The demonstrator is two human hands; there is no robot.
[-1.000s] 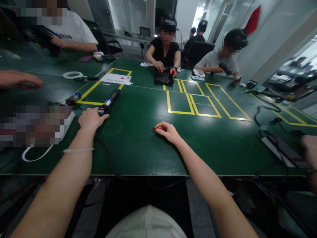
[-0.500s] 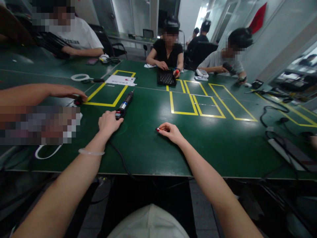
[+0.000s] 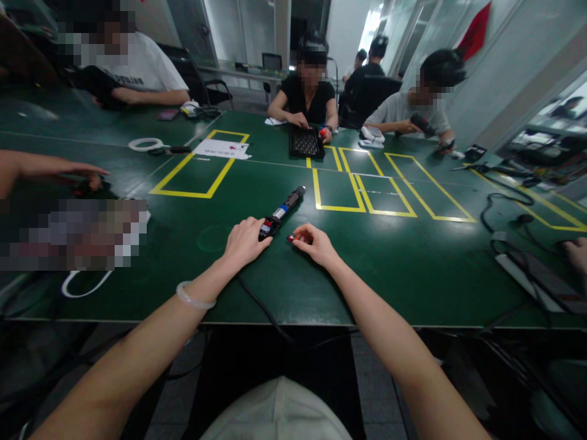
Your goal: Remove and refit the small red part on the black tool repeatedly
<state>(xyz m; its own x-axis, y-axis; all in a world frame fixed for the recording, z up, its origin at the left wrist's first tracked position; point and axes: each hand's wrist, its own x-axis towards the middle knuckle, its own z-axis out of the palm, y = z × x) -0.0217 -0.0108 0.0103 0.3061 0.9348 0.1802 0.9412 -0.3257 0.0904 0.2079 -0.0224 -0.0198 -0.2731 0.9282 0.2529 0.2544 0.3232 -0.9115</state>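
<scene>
1. Left hand [image 3: 246, 239], mid-frame: thumb and fingers closed on the rear end of the tool [image 3: 282, 212]. Some fingers hidden. Gripped at the back, probably so the front half stuck out free, tip toward upper right.
2. Tool: just left of the yellow tape boxes, slanted. Slim, rod-like, mostly black, with silver and blue bands; looked like hard plastic and metal. Couldn't tell if it rested on the table [image 3: 389, 278] or hung just above.
3. Right hand [image 3: 316, 244], centre: thumb and fingertips pinched the red part [image 3: 290, 238] by one end, other end poking out left, likely to keep it in sight. Too small to read its shape fully.
4. Red part sat near the tool's rear, apart from it; both hands close together, presumably to have both things within reach.
5. Cable [image 3: 261, 305]: black, rubbery-looking, ran from under the left hand to the table edge, lower centre. Seemed to be the tool's.
6. Table: green, smooth, slightly glossy. Tape [image 3: 181, 194] marked flat rectangles, maybe work spots.
7. Bangle [image 3: 195, 296]: pale, smooth ring on the left wrist.
8. Upper centre: co-worker's hands at a black gridded tray [image 3: 306, 143].
</scene>
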